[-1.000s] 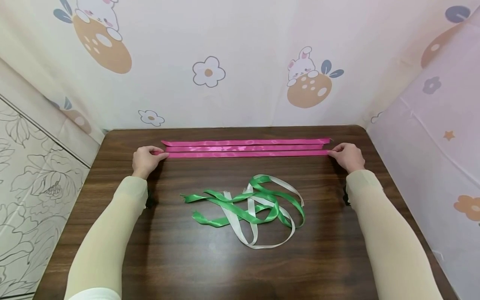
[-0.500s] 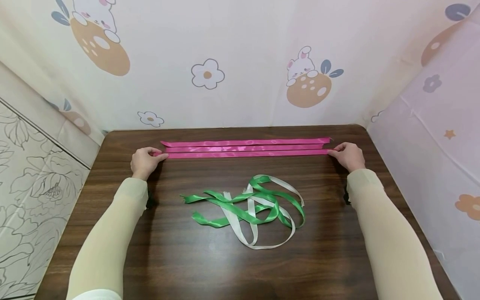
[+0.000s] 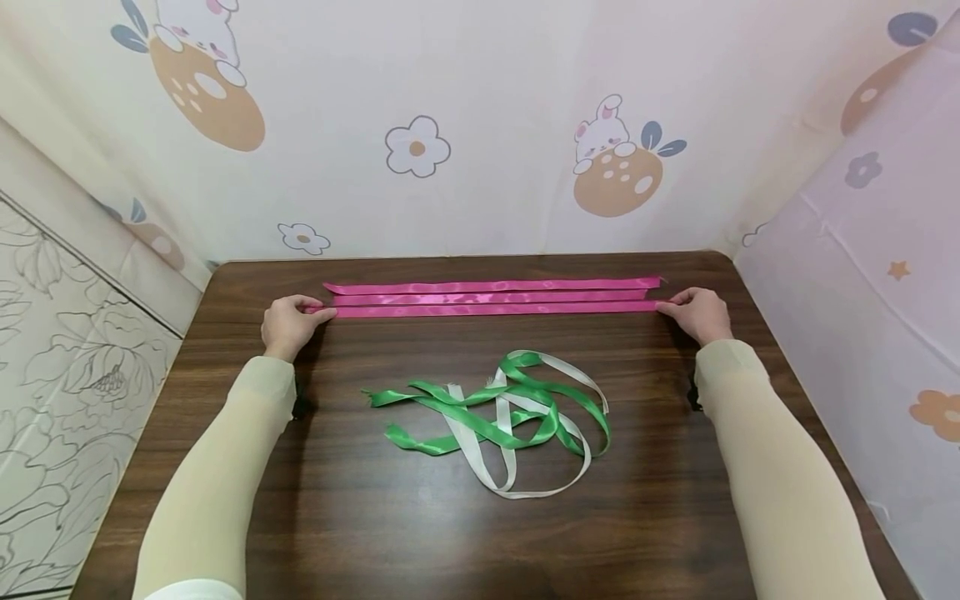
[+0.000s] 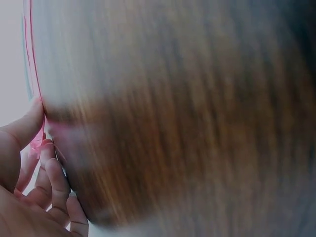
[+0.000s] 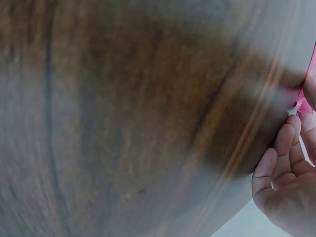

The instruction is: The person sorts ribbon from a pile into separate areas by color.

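Note:
Three pink satin ribbons lie side by side, stretched straight across the back of the table. My left hand [image 3: 289, 325] pinches the left end of the nearest pink ribbon [image 3: 495, 310] between thumb and fingers. At its right end, my right hand [image 3: 699, 314] pinches the same ribbon, which is pulled taut. The middle ribbon [image 3: 495, 297] and the farthest ribbon [image 3: 495, 286] lie right behind it. In the left wrist view the pink end [image 4: 37, 138] shows at the thumb; in the right wrist view a frayed pink tip [image 5: 303, 103] pokes out below the thumb.
A loose tangle of green ribbon [image 3: 480, 425] and white ribbon [image 3: 467, 442] lies mid-table, nearer than the pink ones. The dark wooden table [image 3: 420, 542] meets a patterned curtain [image 3: 495, 192] at its back edge.

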Demonstrator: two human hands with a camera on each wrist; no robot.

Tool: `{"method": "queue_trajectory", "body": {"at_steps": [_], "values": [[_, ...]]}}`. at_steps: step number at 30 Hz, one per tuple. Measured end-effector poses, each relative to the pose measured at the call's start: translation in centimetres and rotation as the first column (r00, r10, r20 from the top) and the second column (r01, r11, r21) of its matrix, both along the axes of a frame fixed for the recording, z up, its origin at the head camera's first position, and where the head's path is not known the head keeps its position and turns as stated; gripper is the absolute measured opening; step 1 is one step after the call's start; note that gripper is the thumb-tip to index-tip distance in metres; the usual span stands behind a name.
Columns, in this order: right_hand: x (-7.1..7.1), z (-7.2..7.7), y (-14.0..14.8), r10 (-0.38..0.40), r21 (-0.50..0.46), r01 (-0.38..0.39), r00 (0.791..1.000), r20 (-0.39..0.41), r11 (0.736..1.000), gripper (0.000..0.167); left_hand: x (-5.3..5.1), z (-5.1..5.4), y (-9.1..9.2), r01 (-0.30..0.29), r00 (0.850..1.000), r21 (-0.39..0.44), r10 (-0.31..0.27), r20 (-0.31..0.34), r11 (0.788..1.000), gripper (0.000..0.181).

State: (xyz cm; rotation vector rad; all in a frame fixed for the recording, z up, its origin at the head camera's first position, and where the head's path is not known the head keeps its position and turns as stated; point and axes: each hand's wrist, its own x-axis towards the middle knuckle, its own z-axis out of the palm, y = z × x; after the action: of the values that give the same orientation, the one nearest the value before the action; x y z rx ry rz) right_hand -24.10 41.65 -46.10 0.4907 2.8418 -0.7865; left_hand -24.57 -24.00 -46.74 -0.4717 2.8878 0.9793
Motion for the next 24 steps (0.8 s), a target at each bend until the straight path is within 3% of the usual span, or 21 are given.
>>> {"method": "queue_trajectory", "body": {"at_steps": [7,14,19,24], "values": [[0.7,0.9,0.5,-0.007,-0.078,0.008,1.000,0.009,0.997,0.062,0.4,0.4,-0.4,0.002,0.998,0.036,0.000,-0.055,0.999,0.047],[1.2,2.8,0.4,0.005,-0.017,-0.005,1.000,-0.019,1.000,0.064,1.1,1.2,-0.9,0.012,0.992,0.017,-0.010,-0.123,1.000,0.044],[1.7,4.6,-0.5,-0.004,0.039,0.007,0.998,-0.057,0.999,0.065,1.5,2.2,-0.7,0.067,0.981,0.009,-0.064,-0.184,0.998,0.043],[2.6,6.0,-1.8,0.071,0.054,-0.065,0.991,-0.115,0.996,0.065,2.0,3.1,0.1,0.135,0.960,-0.013,-0.134,-0.247,0.991,0.042]]}}
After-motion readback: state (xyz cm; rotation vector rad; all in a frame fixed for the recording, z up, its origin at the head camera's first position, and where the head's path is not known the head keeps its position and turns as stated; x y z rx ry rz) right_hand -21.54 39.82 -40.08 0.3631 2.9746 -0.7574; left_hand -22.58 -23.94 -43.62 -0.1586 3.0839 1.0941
